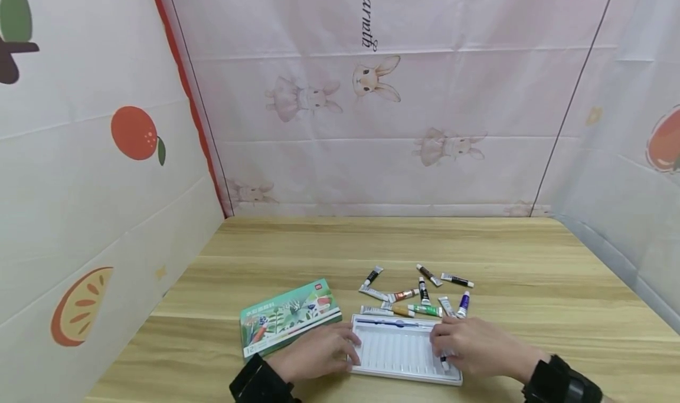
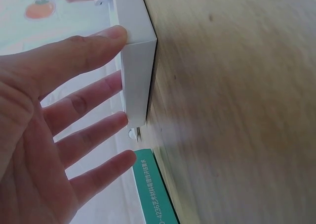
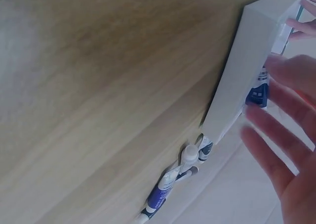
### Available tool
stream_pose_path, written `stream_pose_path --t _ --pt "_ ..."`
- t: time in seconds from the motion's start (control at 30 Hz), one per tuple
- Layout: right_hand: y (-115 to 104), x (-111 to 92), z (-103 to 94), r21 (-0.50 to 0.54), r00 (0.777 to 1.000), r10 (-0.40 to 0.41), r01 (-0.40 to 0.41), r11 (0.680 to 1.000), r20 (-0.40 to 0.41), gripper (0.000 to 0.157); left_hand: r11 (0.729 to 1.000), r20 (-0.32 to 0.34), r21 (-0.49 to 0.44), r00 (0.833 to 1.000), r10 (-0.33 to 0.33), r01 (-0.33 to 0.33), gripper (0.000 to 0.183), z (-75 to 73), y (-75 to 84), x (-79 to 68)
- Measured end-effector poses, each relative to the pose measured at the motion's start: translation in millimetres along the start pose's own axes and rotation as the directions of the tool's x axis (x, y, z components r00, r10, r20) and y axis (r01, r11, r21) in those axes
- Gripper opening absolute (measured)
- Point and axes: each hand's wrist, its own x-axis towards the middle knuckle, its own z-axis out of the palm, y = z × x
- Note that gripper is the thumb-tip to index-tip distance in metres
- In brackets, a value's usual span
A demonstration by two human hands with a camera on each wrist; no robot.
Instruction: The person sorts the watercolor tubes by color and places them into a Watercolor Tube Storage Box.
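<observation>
A white slotted plastic tray in a shallow white box (image 1: 395, 353) lies on the table in front of me. My left hand (image 1: 324, 350) rests at its left end; in the left wrist view the thumb (image 2: 98, 43) touches the box's corner and the other fingers are spread along its side. Over the right end of the tray, my right hand (image 1: 470, 341) pinches a small paint tube (image 3: 258, 90) with a dark blue label, its white cap pointing down toward the slots. A thin blue paintbrush (image 1: 390, 323) lies along the tray's far edge.
Several paint tubes lie scattered behind the tray, among them a green one (image 1: 425, 310), a purple one (image 1: 464, 304) and a black one (image 1: 457, 280). A green illustrated paint carton (image 1: 289, 317) lies at the left. Printed cloth walls (image 1: 372, 173) enclose the table.
</observation>
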Motion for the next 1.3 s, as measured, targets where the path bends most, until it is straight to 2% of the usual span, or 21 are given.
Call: stream_pose_path --t 0.17,0.4,0.57,0.7,0.8,1.0,1.3 --pt "2.3 0.0 1.0 -0.011 1.0 -0.022 0.022 1.0 -0.017 0.016 1.0 -0.011 0.011 1.0 0.006 -0.006 0.017 0.3 -0.1 -0.6" --pt "2.6 -0.2 0.8 0.043 1.0 -0.013 0.013 0.999 -0.004 0.019 1.0 -0.014 -0.002 1.0 -0.009 0.009 0.017 0.7 0.7 -0.5" --pt "2.1 1.1 -0.8 0.036 0.999 -0.009 0.008 0.999 0.04 0.018 1.0 -0.004 -0.018 1.0 -0.026 0.026 0.017 1.4 -0.3 0.2" --pt "1.0 2.0 -2.5 0.01 0.995 0.023 -0.024 1.0 0.097 0.017 0.999 -0.005 -0.02 0.999 -0.039 0.039 0.017 2.0 -0.5 0.8" --pt "1.1 1.2 -2.9 0.013 0.993 0.038 -0.039 0.999 0.108 0.016 0.999 -0.01 -0.021 0.999 -0.041 0.041 0.017 2.7 -0.9 0.9" --pt "1.9 -2.7 -0.2 0.022 0.999 -0.019 0.018 1.0 0.049 0.016 0.998 -0.008 -0.023 0.999 -0.052 0.052 0.017 3.0 -1.0 0.6" --pt "3.1 -4.9 3.4 0.054 1.0 -0.025 0.025 0.998 0.003 0.018 0.998 -0.012 -0.024 0.998 -0.057 0.057 0.017 2.0 0.8 0.6"
